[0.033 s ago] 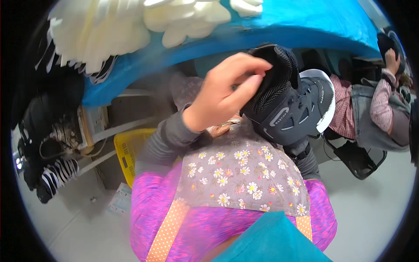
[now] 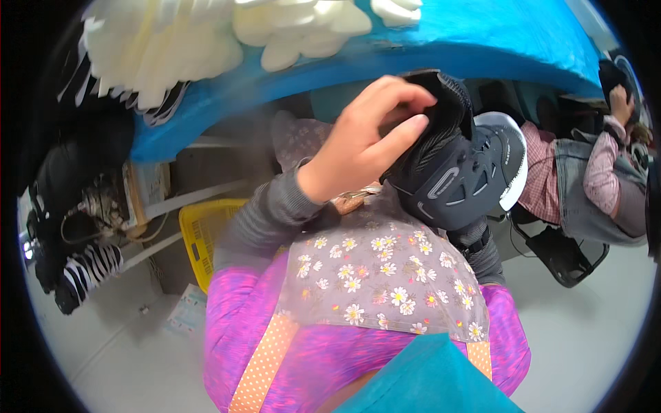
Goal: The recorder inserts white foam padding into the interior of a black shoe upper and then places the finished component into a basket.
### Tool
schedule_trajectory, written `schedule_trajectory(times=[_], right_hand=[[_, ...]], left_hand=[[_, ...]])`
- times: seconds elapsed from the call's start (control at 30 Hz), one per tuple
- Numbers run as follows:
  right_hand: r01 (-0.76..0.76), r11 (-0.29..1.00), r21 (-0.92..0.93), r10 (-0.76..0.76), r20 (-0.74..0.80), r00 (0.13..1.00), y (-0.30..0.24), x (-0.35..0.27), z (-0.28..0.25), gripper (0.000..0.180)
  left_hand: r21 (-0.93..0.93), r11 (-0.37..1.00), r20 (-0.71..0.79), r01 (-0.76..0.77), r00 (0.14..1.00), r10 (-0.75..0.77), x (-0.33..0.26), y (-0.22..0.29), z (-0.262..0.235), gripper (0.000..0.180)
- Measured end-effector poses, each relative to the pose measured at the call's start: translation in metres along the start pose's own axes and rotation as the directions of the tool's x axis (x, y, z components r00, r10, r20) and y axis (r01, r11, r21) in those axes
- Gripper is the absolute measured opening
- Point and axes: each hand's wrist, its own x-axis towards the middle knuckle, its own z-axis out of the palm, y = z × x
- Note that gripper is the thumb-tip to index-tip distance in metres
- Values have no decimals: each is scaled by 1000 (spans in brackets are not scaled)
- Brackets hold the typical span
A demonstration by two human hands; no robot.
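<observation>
fingers [image 2: 406, 132] of left hand [image 2: 354, 134] are loosely curled, released, thumb apart from index, at collar of dark shoe [image 2: 454, 182] above floral apron [image 2: 385, 275]; right hand is hidden behind shoe, grip can't tell; blue-covered counter [image 2: 482, 45] lies beyond.

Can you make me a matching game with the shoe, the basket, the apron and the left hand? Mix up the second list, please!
Things:
1. shoe
2. basket
3. apron
4. left hand

Clues:
A. yellow
B. at the shoe's opening
C. dark, with a white sole
D. grey, with flowers

Right pairs: 1-C, 2-A, 3-D, 4-B
</observation>
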Motion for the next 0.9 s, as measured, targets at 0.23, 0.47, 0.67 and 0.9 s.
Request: schedule_trajectory(times=[0.23, 0.47, 0.67, 0.9], right_hand=[[16, 996, 83, -15, -12, 1000, -3, -2, 11, 48], [14, 984, 178, -11, -20, 1000, -2, -3, 22, 48], [21, 974, 227, -20, -6, 1000, -3, -4, 28, 49], [32, 962, 272, -36, 9, 999, -4, -5, 37, 50]], left_hand=[[-447, 852, 32, 273, 957, -290, -1, -42, 8, 43], [-424, 852, 24, 307, 944, -328, -15, -53, 9, 32], [-436, 840, -25, 323, 929, -370, -19, -77, -4, 28], [36, 932, -71, 360, 932, -356, -17, -76, -11, 20]])
